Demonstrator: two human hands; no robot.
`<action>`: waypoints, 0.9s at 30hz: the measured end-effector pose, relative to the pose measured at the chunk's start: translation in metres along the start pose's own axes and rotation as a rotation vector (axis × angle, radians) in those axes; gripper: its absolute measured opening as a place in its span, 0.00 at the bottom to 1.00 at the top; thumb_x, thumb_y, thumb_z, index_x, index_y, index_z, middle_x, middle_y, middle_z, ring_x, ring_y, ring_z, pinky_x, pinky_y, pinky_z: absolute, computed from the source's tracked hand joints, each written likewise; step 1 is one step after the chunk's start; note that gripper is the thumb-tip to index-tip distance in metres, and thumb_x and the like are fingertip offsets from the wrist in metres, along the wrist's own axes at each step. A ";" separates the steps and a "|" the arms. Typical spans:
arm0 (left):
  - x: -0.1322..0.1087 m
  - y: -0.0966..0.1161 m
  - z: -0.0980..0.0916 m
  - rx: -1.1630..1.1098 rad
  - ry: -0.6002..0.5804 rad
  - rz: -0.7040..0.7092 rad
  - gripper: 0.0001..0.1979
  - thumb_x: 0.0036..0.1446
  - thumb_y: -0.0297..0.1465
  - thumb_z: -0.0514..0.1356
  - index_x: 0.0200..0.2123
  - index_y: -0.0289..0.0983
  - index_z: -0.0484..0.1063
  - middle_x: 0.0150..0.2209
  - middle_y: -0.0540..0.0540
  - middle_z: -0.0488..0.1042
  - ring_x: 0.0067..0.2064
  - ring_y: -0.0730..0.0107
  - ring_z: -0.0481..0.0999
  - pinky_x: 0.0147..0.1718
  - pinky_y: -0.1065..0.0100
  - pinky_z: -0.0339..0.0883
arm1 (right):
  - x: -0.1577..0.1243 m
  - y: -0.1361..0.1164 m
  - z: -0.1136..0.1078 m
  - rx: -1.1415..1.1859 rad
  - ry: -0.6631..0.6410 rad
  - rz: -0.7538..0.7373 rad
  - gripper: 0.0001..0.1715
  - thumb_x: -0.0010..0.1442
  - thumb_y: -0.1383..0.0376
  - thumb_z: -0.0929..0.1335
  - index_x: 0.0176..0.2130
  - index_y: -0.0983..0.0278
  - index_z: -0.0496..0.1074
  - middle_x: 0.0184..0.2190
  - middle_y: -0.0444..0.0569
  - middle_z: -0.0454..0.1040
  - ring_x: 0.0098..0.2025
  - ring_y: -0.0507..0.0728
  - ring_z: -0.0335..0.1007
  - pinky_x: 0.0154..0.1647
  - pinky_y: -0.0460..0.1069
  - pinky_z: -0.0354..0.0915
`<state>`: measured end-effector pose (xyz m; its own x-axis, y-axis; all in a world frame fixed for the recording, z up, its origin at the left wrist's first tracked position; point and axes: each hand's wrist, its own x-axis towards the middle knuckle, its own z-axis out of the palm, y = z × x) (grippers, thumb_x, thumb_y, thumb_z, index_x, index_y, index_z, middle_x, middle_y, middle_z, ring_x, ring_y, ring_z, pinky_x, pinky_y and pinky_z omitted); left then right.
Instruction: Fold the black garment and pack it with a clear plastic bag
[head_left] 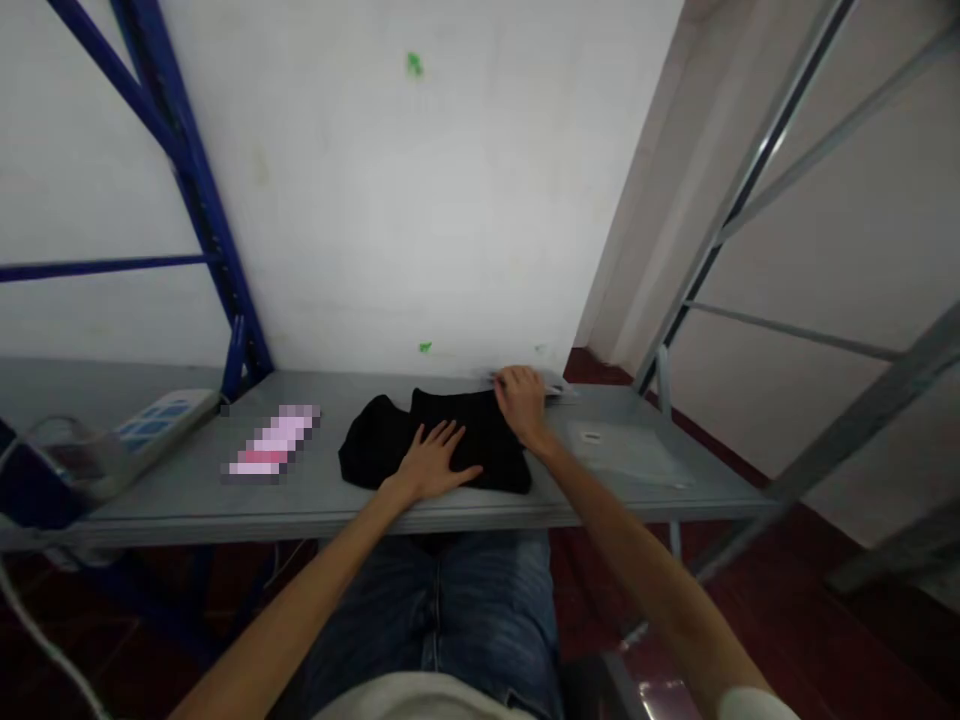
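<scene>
A folded black cloth garment (480, 455) lies on the grey tabletop in front of me, with a rounded part sticking out on its left. My left hand (435, 462) rests flat on the garment, fingers spread and thumb pointing right. At the garment's far right corner is my right hand (521, 402), its fingers bent and closed. Whatever sits between those fingertips is hidden. Just behind and to the right of that hand lies clear plastic packaging (559, 387). A flat clear plastic bag (626, 452) with a small white label is on the table to the right.
A blurred-out phone-like item (276, 440) lies on the left of the table (315, 505). Farther left is a white power strip (161, 425) with blue sockets and a cable. Blue rack posts (199, 200) rise on the left, grey metal posts (727, 210) on the right. A white wall (420, 200) stands behind.
</scene>
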<state>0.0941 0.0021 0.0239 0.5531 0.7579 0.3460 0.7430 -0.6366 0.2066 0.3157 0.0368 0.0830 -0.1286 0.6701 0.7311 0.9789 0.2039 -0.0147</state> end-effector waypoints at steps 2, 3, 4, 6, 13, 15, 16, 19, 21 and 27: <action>-0.004 0.002 -0.006 -0.025 0.224 -0.028 0.34 0.61 0.52 0.61 0.63 0.39 0.67 0.65 0.35 0.68 0.66 0.47 0.66 0.66 0.45 0.56 | -0.015 -0.030 -0.004 0.072 -0.048 -0.139 0.16 0.74 0.64 0.59 0.49 0.62 0.75 0.50 0.55 0.76 0.55 0.63 0.63 0.61 0.58 0.52; -0.007 0.002 -0.010 -0.028 0.360 -0.059 0.29 0.61 0.47 0.62 0.60 0.38 0.68 0.62 0.34 0.70 0.64 0.47 0.68 0.64 0.47 0.60 | -0.023 -0.044 -0.006 0.109 -0.086 -0.193 0.15 0.74 0.65 0.60 0.49 0.61 0.75 0.50 0.54 0.76 0.55 0.63 0.63 0.62 0.58 0.52; -0.011 0.001 -0.015 -0.020 0.481 -0.087 0.25 0.62 0.42 0.62 0.58 0.37 0.69 0.60 0.34 0.71 0.61 0.48 0.70 0.61 0.49 0.63 | -0.031 -0.057 -0.007 0.144 -0.126 -0.240 0.15 0.73 0.65 0.61 0.48 0.60 0.76 0.51 0.54 0.76 0.56 0.63 0.64 0.63 0.59 0.52; -0.019 -0.004 -0.023 0.022 0.589 -0.087 0.19 0.62 0.34 0.61 0.55 0.39 0.70 0.57 0.35 0.71 0.58 0.48 0.71 0.57 0.50 0.67 | -0.043 -0.076 -0.009 0.201 -0.192 -0.290 0.14 0.72 0.66 0.63 0.48 0.59 0.76 0.50 0.53 0.77 0.56 0.63 0.64 0.64 0.59 0.52; -0.036 -0.023 -0.029 0.130 0.383 -0.002 0.05 0.63 0.28 0.60 0.40 0.42 0.75 0.45 0.42 0.77 0.49 0.50 0.73 0.47 0.51 0.69 | -0.056 -0.073 -0.031 0.228 -0.399 -0.249 0.13 0.64 0.67 0.71 0.49 0.59 0.76 0.49 0.51 0.76 0.54 0.62 0.69 0.56 0.55 0.62; -0.037 -0.020 -0.028 0.143 0.390 0.004 0.05 0.65 0.29 0.58 0.40 0.42 0.74 0.44 0.42 0.78 0.48 0.51 0.74 0.46 0.51 0.68 | -0.055 -0.056 -0.043 0.196 -0.432 -0.172 0.14 0.61 0.69 0.72 0.48 0.59 0.76 0.48 0.52 0.76 0.51 0.62 0.71 0.51 0.53 0.64; -0.037 -0.018 -0.028 0.140 0.407 -0.001 0.05 0.66 0.30 0.58 0.40 0.42 0.74 0.44 0.42 0.78 0.47 0.51 0.74 0.45 0.52 0.68 | -0.054 -0.046 -0.048 0.179 -0.448 -0.127 0.14 0.61 0.69 0.72 0.47 0.60 0.76 0.46 0.52 0.77 0.48 0.61 0.73 0.48 0.52 0.65; -0.038 -0.015 -0.030 0.093 0.490 -0.042 0.06 0.68 0.32 0.56 0.40 0.42 0.73 0.43 0.42 0.77 0.47 0.53 0.74 0.44 0.54 0.69 | -0.053 -0.019 -0.063 0.158 -0.477 -0.022 0.11 0.60 0.70 0.71 0.43 0.60 0.76 0.40 0.50 0.77 0.38 0.57 0.74 0.38 0.49 0.63; -0.039 -0.015 -0.032 0.056 0.542 -0.074 0.06 0.69 0.32 0.55 0.40 0.42 0.72 0.42 0.43 0.77 0.46 0.54 0.74 0.45 0.55 0.70 | -0.051 -0.009 -0.070 0.177 -0.458 0.006 0.07 0.61 0.70 0.70 0.41 0.59 0.76 0.38 0.48 0.78 0.36 0.56 0.73 0.36 0.47 0.61; -0.040 -0.010 -0.035 0.040 0.625 -0.044 0.10 0.68 0.34 0.57 0.50 0.42 0.71 0.52 0.40 0.76 0.55 0.50 0.74 0.55 0.49 0.67 | -0.046 -0.038 -0.085 0.309 -0.278 -0.051 0.08 0.69 0.66 0.66 0.44 0.58 0.76 0.41 0.47 0.77 0.39 0.55 0.74 0.41 0.48 0.64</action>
<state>0.0512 -0.0273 0.0398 0.2054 0.5486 0.8104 0.7803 -0.5916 0.2027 0.2982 -0.0620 0.1079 -0.2553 0.8122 0.5246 0.8820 0.4179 -0.2178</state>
